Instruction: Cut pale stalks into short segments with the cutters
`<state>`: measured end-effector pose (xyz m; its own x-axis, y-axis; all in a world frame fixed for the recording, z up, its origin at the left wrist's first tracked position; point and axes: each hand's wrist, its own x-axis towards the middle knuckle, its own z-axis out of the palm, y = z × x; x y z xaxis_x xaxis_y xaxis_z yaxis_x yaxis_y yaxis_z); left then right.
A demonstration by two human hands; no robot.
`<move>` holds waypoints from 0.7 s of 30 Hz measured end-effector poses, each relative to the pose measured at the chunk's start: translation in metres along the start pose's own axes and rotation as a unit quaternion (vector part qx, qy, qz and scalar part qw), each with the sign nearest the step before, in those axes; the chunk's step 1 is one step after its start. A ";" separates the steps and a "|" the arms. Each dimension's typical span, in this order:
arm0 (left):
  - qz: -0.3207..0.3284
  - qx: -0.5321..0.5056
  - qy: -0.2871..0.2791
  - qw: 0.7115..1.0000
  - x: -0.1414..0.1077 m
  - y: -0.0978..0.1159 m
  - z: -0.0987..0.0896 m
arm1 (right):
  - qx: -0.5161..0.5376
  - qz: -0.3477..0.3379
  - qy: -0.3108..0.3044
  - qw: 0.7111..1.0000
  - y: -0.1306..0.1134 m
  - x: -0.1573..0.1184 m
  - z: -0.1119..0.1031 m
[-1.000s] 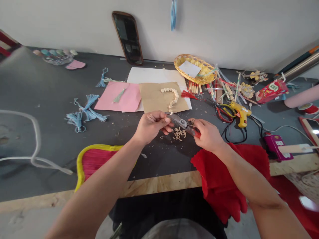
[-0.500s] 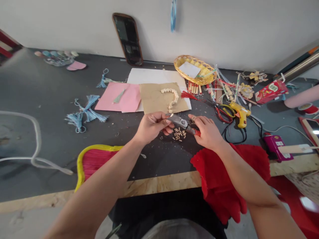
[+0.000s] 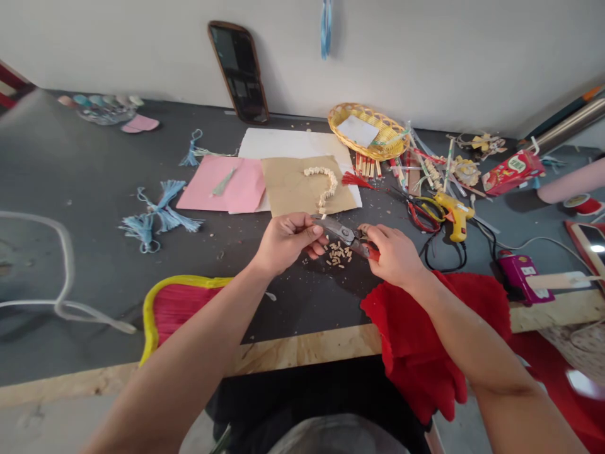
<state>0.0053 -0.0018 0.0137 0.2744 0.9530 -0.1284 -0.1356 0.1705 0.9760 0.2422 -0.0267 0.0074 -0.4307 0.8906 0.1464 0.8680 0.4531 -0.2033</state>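
Note:
My right hand (image 3: 396, 254) is closed round the handles of red-handled shears (image 3: 341, 232), whose grey jaws point left toward my left hand. The thumb and fingers of my left hand (image 3: 293, 241) are pinched together at the jaw tips. A small pale stick piece (image 3: 323, 217) shows there, mostly hidden by the fingers. Beneath the jaws lies a loose pile of short, pale cut pieces (image 3: 338, 253) on the dark tabletop. Just beyond, a curved row of pale bits (image 3: 331, 183) lies on brown card (image 3: 288, 183).
A wicker basket (image 3: 341, 113), a yellow glue gun (image 3: 454, 214) with cables and a red drink carton (image 3: 513, 171) stand to the right. Red cloth (image 3: 425, 334) hangs over the wooden front edge. Blue tassels (image 3: 165, 208), pink paper (image 3: 203, 186) and a yellow-rimmed magenta piece (image 3: 184, 309) lie left.
Both hands and the shears stay nearly in place. The whole view shifts slightly, with the table things a little further left.

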 end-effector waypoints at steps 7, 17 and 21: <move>-0.006 -0.025 -0.049 0.998 0.000 0.000 -0.005 | 0.010 -0.031 -0.024 0.999 0.006 0.004 -0.002; -0.043 -0.059 -0.090 0.993 0.000 0.001 -0.009 | 0.048 -0.041 -0.028 0.998 0.007 0.002 -0.004; -0.043 -0.064 -0.082 0.994 -0.001 0.002 -0.007 | 0.026 -0.028 -0.016 0.999 0.002 0.000 -0.003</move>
<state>-0.0020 -0.0004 0.0146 0.4409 0.8815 -0.1688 -0.2213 0.2891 0.9314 0.2448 -0.0253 0.0098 -0.4862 0.8643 0.1284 0.8290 0.5027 -0.2451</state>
